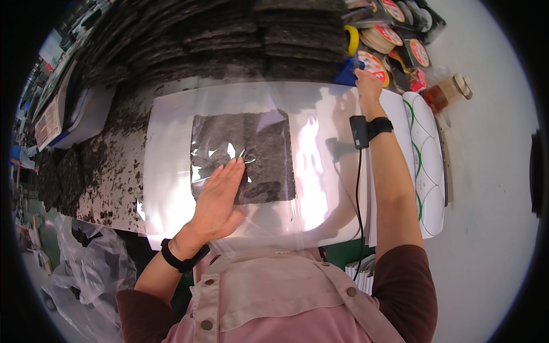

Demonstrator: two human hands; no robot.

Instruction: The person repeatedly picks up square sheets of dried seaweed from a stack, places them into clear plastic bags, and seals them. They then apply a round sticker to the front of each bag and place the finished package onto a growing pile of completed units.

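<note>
A stack of dark dried seaweed sheets [268,150], its thickness hard to tell, lies under or inside clear plastic film on a glossy white sheet [167,128] before me. My left hand [223,201] presses flat on the film over its lower left part, fingers nearly together and nothing gripped. Up at the right, beyond the glossy sheet's far edge, my right hand [369,83] has its fingertips closed at a blue tape dispenser [346,73]; whether they hold tape or the dispenser itself cannot be told.
Tall piles of dried seaweed [214,38] line the back. Crumbs cover the board at left, near a white box [92,111]. Rolls of round labels [381,38] and a jar [446,93] stand back right. White label sheets [429,167] lie right; a plastic bag [94,261] hangs lower left.
</note>
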